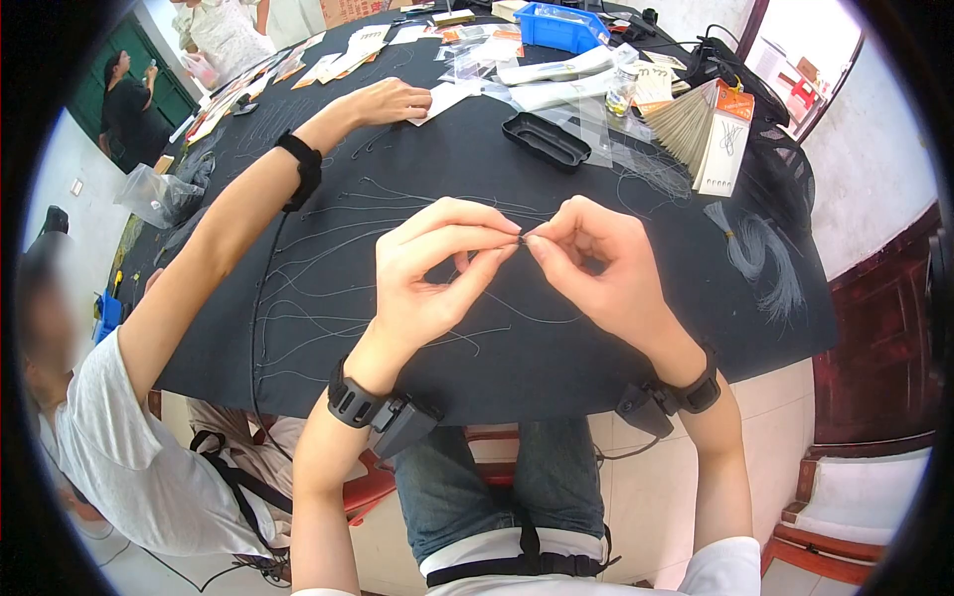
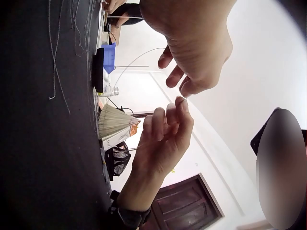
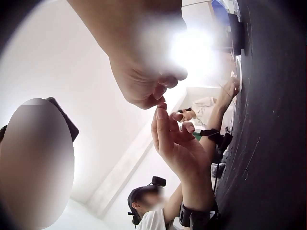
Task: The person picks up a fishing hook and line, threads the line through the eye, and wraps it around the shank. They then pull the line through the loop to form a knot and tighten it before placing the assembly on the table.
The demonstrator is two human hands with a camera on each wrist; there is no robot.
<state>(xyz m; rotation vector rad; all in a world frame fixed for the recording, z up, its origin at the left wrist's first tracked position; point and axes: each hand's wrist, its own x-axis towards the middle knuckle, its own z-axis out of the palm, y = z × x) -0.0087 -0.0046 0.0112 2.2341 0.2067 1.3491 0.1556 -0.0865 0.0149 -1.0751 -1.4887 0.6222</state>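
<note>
Both hands are raised over the black table, fingertips nearly meeting. The left hand (image 1: 432,263) pinches a tiny dark piece (image 1: 522,239) between thumb and fingers. From the other side the right hand (image 1: 606,268) pinches at the same spot, thumb against curled index finger. A thin line (image 1: 542,311) curves below the hands. Several thin grey lines (image 1: 328,236) lie spread on the cloth beneath and left of them. In the left wrist view, a pale line (image 2: 125,64) arcs behind the fingers; the exact hold on it is hidden.
A neighbour's arm (image 1: 224,223) reaches across at the left to a white card (image 1: 444,99). Beyond the hands stand a black case (image 1: 546,141), a blue bin (image 1: 563,27), a jar (image 1: 621,91) and a fanned card stack (image 1: 701,129). A line bundle (image 1: 760,260) lies right.
</note>
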